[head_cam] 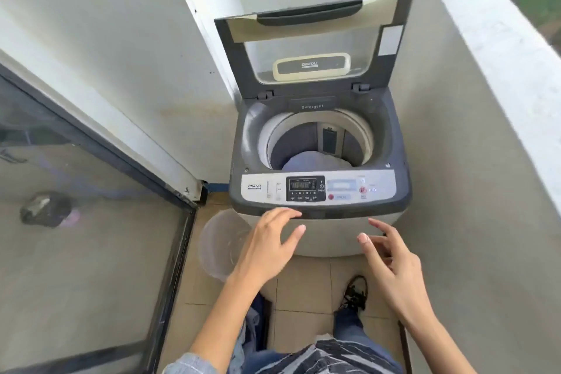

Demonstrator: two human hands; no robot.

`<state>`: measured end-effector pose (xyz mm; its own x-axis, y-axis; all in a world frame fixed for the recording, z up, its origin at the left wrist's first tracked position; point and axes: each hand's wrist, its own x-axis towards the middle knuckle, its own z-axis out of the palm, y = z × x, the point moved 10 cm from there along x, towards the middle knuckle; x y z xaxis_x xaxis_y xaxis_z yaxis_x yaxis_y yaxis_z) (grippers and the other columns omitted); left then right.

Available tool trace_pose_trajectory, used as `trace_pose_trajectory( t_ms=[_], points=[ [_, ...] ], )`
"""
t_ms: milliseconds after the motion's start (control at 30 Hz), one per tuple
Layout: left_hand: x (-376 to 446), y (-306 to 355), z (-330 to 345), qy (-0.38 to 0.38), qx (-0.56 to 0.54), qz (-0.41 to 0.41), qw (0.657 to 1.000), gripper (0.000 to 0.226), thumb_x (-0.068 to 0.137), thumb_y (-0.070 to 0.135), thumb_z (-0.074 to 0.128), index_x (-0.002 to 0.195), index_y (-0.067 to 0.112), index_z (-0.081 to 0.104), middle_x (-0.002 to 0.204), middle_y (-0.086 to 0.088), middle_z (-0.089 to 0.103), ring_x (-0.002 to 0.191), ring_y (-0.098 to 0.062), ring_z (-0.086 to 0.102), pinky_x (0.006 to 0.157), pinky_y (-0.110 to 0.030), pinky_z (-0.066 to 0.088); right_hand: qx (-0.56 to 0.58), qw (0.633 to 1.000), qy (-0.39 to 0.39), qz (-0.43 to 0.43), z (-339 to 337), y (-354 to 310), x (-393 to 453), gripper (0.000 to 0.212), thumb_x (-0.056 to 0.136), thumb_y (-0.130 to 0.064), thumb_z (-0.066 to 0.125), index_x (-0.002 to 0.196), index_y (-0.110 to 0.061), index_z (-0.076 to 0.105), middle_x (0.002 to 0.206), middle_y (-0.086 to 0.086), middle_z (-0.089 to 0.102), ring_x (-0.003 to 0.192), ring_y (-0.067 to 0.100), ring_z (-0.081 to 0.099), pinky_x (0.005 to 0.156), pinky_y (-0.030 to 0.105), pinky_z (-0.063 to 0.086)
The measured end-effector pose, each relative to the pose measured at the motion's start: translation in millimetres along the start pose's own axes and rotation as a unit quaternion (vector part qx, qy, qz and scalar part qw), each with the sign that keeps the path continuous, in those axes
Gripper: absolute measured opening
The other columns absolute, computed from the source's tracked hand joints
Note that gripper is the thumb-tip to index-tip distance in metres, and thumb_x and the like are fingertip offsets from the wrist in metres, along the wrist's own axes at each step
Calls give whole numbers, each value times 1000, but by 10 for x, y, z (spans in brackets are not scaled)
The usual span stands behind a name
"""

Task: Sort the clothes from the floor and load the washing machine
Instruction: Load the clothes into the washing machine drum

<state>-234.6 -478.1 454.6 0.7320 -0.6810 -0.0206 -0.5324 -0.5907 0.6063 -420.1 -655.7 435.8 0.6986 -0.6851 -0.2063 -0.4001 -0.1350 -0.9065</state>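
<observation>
Narrow tiled balcony nook w/ pale walls. At frame centre the washing machine (318,167) stands w/ lid (314,42) propped up; bluish-grey clothes (317,161) lie low in the drum. More clothes (253,328) sit on the floor at bottom left-centre, by a clear bucket (223,240). Left hand (267,246) and right hand (391,261) hover empty just below the control panel (318,188), fingers spread. Likely mid-loading; next calls for bending to the floor pile, grabbing another item.
</observation>
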Motion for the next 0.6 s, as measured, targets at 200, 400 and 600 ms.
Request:
trace_pose_trajectory(
  t_ms=[200,400,600],
  points=[
    [-1219,-575,-198,-14,-31,12,999,37,102,51,56,133,33,64,133,19,60,122,1,56,100,-29,52,21,998,37,51,259,484,-1225,23,99,-50,62,117,-37,69,97,-11,79,98,10,74,91,42,59],
    [-2774,-1248,-72,-68,-55,-77,993,25,98,48,61,113,30,72,109,19,64,102,-2,61,94,-35,54,-7,997,-26,78,627,633,-2380,19,98,-46,66,112,-35,73,101,-18,78,99,-1,72,98,46,58],
    [-3606,-1470,302,-129,-73,-149,978,19,99,47,62,110,34,71,103,25,62,102,2,61,89,-27,51,-42,991,-37,125,487,979,-2855,21,97,-50,66,106,-34,76,98,-20,77,96,-3,71,95,43,59]
  ],
)
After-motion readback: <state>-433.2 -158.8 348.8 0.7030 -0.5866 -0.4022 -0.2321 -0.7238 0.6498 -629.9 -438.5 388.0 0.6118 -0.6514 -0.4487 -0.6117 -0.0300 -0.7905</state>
